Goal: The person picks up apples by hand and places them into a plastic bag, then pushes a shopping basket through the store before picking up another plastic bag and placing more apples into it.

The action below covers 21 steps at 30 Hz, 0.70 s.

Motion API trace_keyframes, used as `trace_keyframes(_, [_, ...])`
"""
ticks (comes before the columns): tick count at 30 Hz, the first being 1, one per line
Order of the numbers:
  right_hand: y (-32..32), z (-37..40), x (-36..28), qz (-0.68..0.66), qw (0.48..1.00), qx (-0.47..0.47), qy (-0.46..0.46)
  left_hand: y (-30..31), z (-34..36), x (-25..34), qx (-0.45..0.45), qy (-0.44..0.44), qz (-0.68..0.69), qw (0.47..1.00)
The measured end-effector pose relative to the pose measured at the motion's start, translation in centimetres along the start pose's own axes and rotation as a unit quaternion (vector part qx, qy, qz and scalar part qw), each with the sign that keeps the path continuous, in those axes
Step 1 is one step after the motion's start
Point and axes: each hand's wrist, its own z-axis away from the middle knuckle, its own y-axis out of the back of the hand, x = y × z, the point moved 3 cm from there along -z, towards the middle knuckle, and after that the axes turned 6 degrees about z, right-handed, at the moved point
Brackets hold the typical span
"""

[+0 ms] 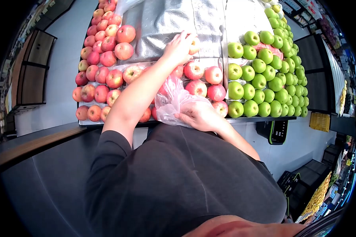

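Observation:
My left hand (179, 48) reaches over the grey bubbled liner (156, 29), its fingers around a red-yellow apple (194, 46). Close to my body, my right hand (199, 115) grips a clear plastic bag (170, 103) at the stand's front edge. Pinkish fruit shows through the bag, but whether it lies inside or behind is unclear. Red apples sit just beyond the bag, among them one red apple (194, 70) below my left hand. My left forearm covers part of the front rows.
Rows of red apples (101, 74) line the left side of the stand. Green apples (259, 81) fill the right side, past a thin divider (225, 59). A yellow crate (319, 121) and a black-green basket (277, 132) are at the right.

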Motion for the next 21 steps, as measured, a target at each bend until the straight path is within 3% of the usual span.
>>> trace_keyframes(5, [0.1,-0.1,0.1,0.002,0.999,-0.032,-0.003,-0.1,0.2,-0.4,-0.034,0.029,0.04,0.998])
trace_keyframes(11, [-0.2,0.0,0.4,-0.017,0.999,-0.047,-0.018,1.4,1.0,-0.7,0.003,0.057,0.088,0.994])
trace_keyframes(13, [0.2,0.2,0.1,-0.063,0.998,0.023,-0.018,3.1,2.0,0.4,0.043,0.01,0.068,0.997])
trace_keyframes(14, [0.4,0.1,0.4,-0.038,0.998,0.056,0.002,4.1,2.8,1.3,0.085,-0.036,0.048,0.995])
trace_keyframes(15, [0.6,-0.1,0.9,-0.014,0.996,0.088,0.022,5.7,3.9,2.7,0.083,-0.028,0.051,0.995])
trace_keyframes(17, [0.8,-0.3,1.4,-0.104,0.977,0.185,0.026,9.4,7.2,6.5,0.09,0.012,0.282,0.955])
trace_keyframes(19, [1.8,-0.2,1.3,-0.173,0.96,0.216,-0.041,11.8,10.8,9.0,0.082,-0.037,0.28,0.956])
trace_keyframes(21, [3.0,-0.9,0.3,-0.229,0.941,0.249,0.0,12.9,14.3,12.7,-0.02,-0.087,0.364,0.927])
